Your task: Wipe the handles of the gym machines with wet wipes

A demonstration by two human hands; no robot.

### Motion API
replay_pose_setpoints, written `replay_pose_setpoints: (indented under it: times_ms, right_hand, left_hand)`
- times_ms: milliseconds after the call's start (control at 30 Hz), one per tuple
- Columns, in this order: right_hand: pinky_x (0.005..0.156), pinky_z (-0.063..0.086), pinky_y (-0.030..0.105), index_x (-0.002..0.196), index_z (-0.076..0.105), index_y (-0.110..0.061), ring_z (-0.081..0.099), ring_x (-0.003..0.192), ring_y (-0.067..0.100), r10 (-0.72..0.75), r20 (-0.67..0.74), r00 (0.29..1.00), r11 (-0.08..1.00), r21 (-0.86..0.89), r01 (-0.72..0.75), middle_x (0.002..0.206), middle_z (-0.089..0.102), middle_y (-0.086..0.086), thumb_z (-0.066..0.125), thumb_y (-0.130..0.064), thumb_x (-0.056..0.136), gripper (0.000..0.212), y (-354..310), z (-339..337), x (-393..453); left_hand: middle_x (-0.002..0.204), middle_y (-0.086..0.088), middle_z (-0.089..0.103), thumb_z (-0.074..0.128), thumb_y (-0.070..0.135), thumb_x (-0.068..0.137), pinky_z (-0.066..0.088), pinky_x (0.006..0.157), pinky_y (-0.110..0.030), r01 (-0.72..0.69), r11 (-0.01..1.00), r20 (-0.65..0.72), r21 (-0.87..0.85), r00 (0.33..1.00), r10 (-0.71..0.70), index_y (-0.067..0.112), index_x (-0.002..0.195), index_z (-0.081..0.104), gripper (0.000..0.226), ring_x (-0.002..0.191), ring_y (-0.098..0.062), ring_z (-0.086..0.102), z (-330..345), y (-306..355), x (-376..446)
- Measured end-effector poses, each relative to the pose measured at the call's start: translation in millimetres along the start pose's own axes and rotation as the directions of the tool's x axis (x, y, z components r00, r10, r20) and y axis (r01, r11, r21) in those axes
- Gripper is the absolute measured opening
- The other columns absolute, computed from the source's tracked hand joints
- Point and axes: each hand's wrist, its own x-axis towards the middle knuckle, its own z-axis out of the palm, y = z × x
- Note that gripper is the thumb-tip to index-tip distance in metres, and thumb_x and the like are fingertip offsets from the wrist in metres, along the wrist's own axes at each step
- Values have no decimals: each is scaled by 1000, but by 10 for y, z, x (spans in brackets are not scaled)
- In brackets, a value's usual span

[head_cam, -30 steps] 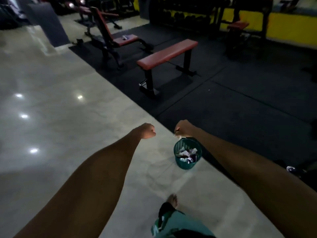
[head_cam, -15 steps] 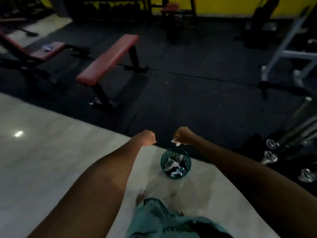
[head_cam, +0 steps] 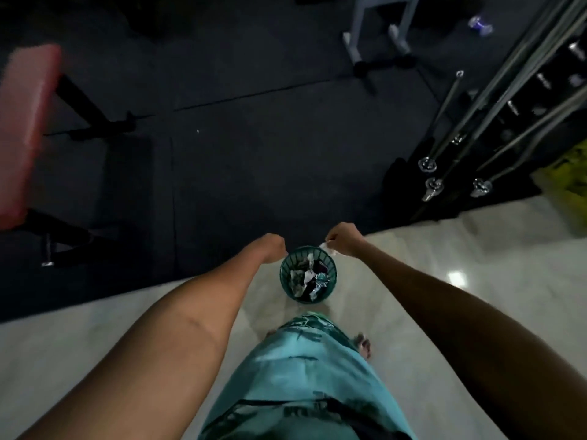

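Note:
A small green mesh waste bin (head_cam: 284,274) stands on the pale tiled floor straight ahead, holding several crumpled wipes and wrappers. My right hand (head_cam: 343,238) hangs over its right rim and pinches a crumpled white wet wipe (head_cam: 327,248) that dangles just above the bin. My left hand (head_cam: 272,247) is beside the bin's left rim, fingers curled into a loose fist with nothing visible in it.
A red padded bench (head_cam: 27,131) on black legs stands at the left on the dark rubber mat. Chrome barbells (head_cam: 457,141) lean in a rack at the right. A white machine frame (head_cam: 374,30) is at the back. My legs and feet are below the bin.
The camera has tilted down and turned right as I stepped closer; the bin now lies directly under my hands. The wipe is still in my right hand.

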Motion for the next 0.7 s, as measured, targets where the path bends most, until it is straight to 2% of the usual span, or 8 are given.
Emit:
replay_pose_setpoints:
  times_ms: [133, 200, 267, 300, 433, 600, 667, 700]
  right_hand:
    - [76, 51, 35, 84, 69, 6, 65, 91, 30, 60, -51, 997, 997, 59, -57, 94, 69, 20, 58, -7, 77, 19, -71, 220, 130]
    - [67, 50, 28, 82, 70, 3, 65, 83, 25, 84, -55, 995, 995, 51, -81, 89, 71, 15, 57, -7, 78, 17, -105, 293, 171]
    - [56, 42, 22, 80, 70, 0, 60, 76, 20, 98, -46, 994, 995, 38, -96, 83, 69, 11, 55, -6, 80, 17, -151, 348, 246]
    - [56, 40, 23, 82, 70, 0, 59, 77, 21, 93, -45, 995, 995, 28, -92, 83, 67, 12, 54, -7, 81, 18, -162, 385, 302]
    - [82, 51, 34, 100, 71, -3, 62, 98, 30, 89, -44, 995, 996, 20, -89, 105, 69, 14, 53, -10, 85, 24, -198, 502, 515]
    - [84, 50, 34, 101, 70, 0, 60, 100, 32, 106, -54, 993, 993, -37, -108, 107, 67, 17, 50, -4, 82, 27, -127, 584, 589]
    - [85, 49, 34, 102, 69, 1, 60, 101, 31, 152, -51, 987, 988, -8, -152, 109, 66, 17, 52, -5, 84, 25, -51, 608, 594]
    - [86, 49, 33, 103, 68, 1, 59, 102, 30, 156, -50, 986, 988, -8, -157, 110, 65, 16, 54, -6, 85, 24, -9, 616, 601]
  left_hand:
    - [122, -19, 58, 44, 17, 97, 45, 88, -37, -40, 999, 33, -1, 999, 40, -3, 119, 58, 33, 110, -34, 55, 55, -146, 94]
    - [120, -22, 58, 43, 15, 95, 45, 87, -38, -65, 998, 60, -6, 996, 66, -6, 115, 58, 32, 110, -36, 55, 121, -213, 144]
    - [118, -23, 59, 43, 13, 95, 45, 85, -38, -68, 997, 66, -34, 995, 71, -7, 111, 58, 30, 109, -36, 55, 177, -276, 203]
    - [118, -25, 58, 43, 13, 95, 44, 86, -40, -71, 996, 62, -47, 995, 74, -9, 110, 57, 30, 109, -37, 55, 201, -299, 228]
    - [120, -26, 57, 41, 12, 97, 40, 85, -35, -68, 993, 61, -100, 995, 74, -11, 113, 57, 32, 112, -36, 53, 278, -380, 315]
    - [97, -25, 60, 44, 14, 93, 40, 72, -37, -96, 987, 63, -125, 993, 105, -12, 89, 59, 30, 94, -35, 58, 332, -519, 450]
    - [86, -21, 57, 43, 14, 93, 36, 66, -36, -99, 990, 64, -103, 992, 106, -3, 78, 54, 25, 89, -33, 57, 328, -524, 463]
    - [87, -21, 56, 44, 14, 93, 36, 66, -34, -96, 990, 61, -104, 993, 103, 0, 79, 54, 22, 91, -33, 58, 326, -527, 469]
